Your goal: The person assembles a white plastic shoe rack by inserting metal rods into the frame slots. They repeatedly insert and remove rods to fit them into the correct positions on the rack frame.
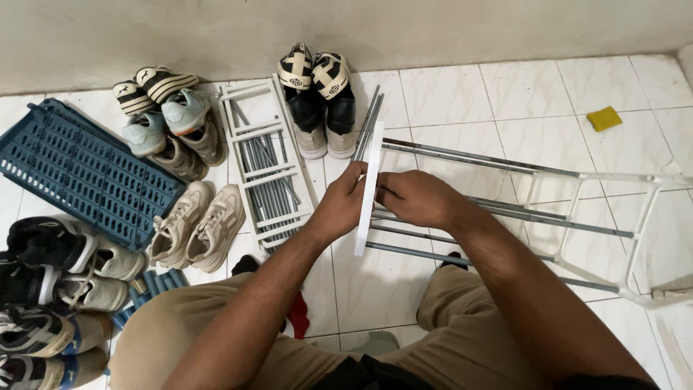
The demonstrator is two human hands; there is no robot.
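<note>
Both hands grip a white side bar (369, 189) held nearly upright over the tiled floor (447, 94). The left hand (341, 206) closes on the bar's left face; the right hand (413, 198) closes on its right face, at the point where grey rods (476, 157) meet the bar. The rods run rightward to a white end frame (646, 217), forming a partly built rack lying on its side.

A second white frame (263, 162) with loose rods lies flat to the left, beside black-and-white shoes (317, 101). A blue tray (83, 170) rests at far left among more shoes. A yellow sponge (603, 118) lies well apart at upper right.
</note>
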